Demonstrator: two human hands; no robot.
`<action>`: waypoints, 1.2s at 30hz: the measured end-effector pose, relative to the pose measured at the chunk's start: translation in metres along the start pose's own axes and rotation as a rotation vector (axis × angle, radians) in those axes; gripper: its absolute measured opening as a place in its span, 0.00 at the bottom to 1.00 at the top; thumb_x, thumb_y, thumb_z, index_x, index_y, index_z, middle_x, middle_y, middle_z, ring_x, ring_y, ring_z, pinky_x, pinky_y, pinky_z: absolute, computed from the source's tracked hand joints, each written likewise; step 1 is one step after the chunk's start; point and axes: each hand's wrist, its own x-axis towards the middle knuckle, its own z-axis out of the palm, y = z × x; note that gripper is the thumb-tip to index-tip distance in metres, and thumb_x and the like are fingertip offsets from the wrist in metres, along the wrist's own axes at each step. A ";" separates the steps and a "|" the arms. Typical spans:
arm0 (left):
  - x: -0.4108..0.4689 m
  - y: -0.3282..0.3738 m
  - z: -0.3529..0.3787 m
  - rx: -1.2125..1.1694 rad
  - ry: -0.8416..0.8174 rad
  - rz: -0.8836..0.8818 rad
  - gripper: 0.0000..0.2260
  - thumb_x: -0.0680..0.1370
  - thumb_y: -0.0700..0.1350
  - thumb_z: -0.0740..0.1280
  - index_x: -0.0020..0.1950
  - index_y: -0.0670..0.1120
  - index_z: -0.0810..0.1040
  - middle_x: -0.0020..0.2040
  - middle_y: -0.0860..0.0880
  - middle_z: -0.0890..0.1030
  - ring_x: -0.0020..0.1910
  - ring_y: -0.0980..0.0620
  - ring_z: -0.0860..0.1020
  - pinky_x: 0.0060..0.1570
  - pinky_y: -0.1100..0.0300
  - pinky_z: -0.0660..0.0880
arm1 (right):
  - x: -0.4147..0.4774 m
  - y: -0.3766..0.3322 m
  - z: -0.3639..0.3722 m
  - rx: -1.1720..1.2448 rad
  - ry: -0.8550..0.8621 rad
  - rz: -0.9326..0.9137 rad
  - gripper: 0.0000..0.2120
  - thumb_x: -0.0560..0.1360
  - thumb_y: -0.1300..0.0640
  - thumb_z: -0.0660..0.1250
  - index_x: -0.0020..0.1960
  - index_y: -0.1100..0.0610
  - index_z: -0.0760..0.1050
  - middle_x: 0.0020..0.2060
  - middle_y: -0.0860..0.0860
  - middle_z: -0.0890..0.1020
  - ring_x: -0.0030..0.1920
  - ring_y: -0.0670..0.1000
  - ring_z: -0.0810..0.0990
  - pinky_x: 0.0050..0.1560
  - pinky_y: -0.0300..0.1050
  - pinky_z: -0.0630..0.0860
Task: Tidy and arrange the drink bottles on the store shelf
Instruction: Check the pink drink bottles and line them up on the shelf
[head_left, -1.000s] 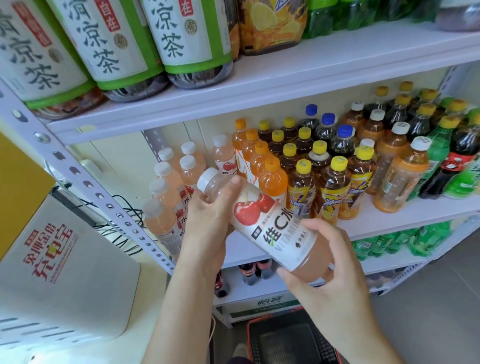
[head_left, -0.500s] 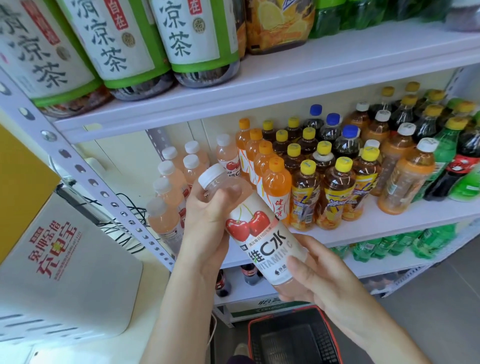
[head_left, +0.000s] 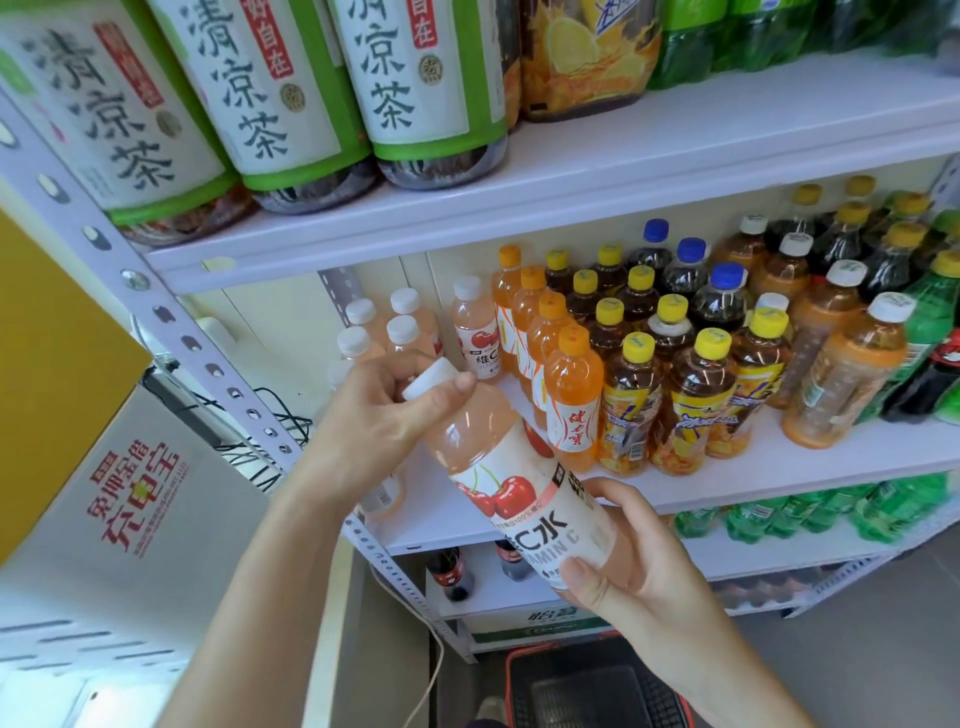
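A pink cherry vitamin C bottle (head_left: 511, 486) with a white cap is tilted in front of the middle shelf (head_left: 779, 470). My left hand (head_left: 379, 426) grips its neck and cap. My right hand (head_left: 631, 566) holds its base from below. Behind my left hand, several matching pink bottles (head_left: 475, 332) stand at the shelf's left end. Right of them stand orange bottles (head_left: 571, 400), yellow-capped tea bottles (head_left: 696, 405), blue-capped dark bottles (head_left: 722, 301) and green bottles (head_left: 930, 332).
Large green-labelled tea bottles (head_left: 421, 88) fill the upper shelf. A perforated metal upright (head_left: 171, 322) runs diagonally at left, with a white power-bank kiosk (head_left: 130, 509) beside it. A red basket (head_left: 592, 686) sits on the floor below. More bottles (head_left: 810, 512) lie on the lower shelf.
The bottle has been turned between my hands, so its cherry picture now faces me more. My left hand has slid up onto the cap. The view has shifted slightly left.
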 end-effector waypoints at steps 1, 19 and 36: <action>0.001 -0.001 -0.005 0.039 -0.020 0.008 0.18 0.71 0.59 0.72 0.41 0.43 0.82 0.30 0.51 0.76 0.30 0.55 0.71 0.31 0.62 0.65 | 0.001 0.001 0.000 -0.022 -0.007 -0.006 0.31 0.65 0.35 0.73 0.65 0.34 0.66 0.57 0.43 0.80 0.57 0.46 0.80 0.57 0.51 0.78; 0.069 -0.060 -0.016 0.978 0.114 -0.065 0.18 0.74 0.56 0.71 0.62 0.54 0.77 0.49 0.49 0.82 0.42 0.49 0.74 0.35 0.60 0.64 | 0.088 -0.017 -0.011 -0.993 0.271 -0.402 0.21 0.70 0.67 0.73 0.62 0.62 0.76 0.59 0.57 0.77 0.57 0.60 0.77 0.55 0.54 0.77; 0.120 -0.097 -0.002 1.431 0.220 0.010 0.20 0.77 0.58 0.67 0.62 0.46 0.73 0.58 0.45 0.74 0.60 0.44 0.70 0.46 0.53 0.70 | 0.151 -0.040 -0.023 -1.308 0.306 -0.402 0.23 0.72 0.65 0.70 0.66 0.67 0.73 0.64 0.64 0.75 0.58 0.66 0.76 0.60 0.56 0.74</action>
